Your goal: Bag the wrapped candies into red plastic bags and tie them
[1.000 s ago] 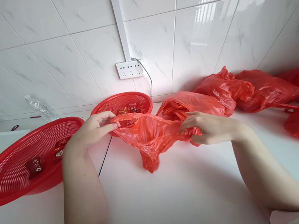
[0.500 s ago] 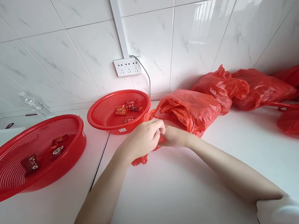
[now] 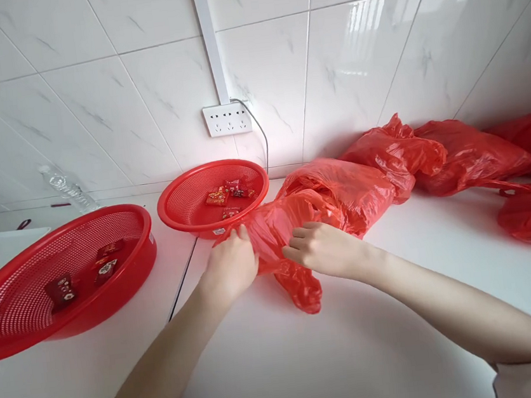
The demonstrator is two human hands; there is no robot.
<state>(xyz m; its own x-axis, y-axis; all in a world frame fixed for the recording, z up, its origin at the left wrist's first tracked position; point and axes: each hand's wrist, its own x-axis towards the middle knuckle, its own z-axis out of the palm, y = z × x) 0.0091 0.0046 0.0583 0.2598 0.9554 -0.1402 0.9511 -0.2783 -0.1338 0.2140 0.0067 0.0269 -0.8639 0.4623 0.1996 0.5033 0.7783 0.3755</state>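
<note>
A filled red plastic bag (image 3: 359, 182) lies on the white table, its loose open end stretched toward me. My left hand (image 3: 234, 260) is closed on the left edge of that loose plastic, just in front of the small red basket (image 3: 191, 219). Closed fingers of my right hand (image 3: 319, 249) grip the plastic farther right. Between and below the hands, a crumpled flap of the bag hangs down onto the tabletop. Several small wrapped packets (image 3: 220, 196) lie in the small basket.
At the left stands a large red basket (image 3: 128, 298) with a few packets, beside a white tray (image 3: 21, 238). Behind it leans a clear plastic bottle (image 3: 70, 189). More red bags (image 3: 474, 153) line the wall at right, and a power strip (image 3: 228, 119) is on the wall.
My hands, close together before, have moved apart, left hand to the left and right hand to the right. The bag's loose end is now spread out between them.
</note>
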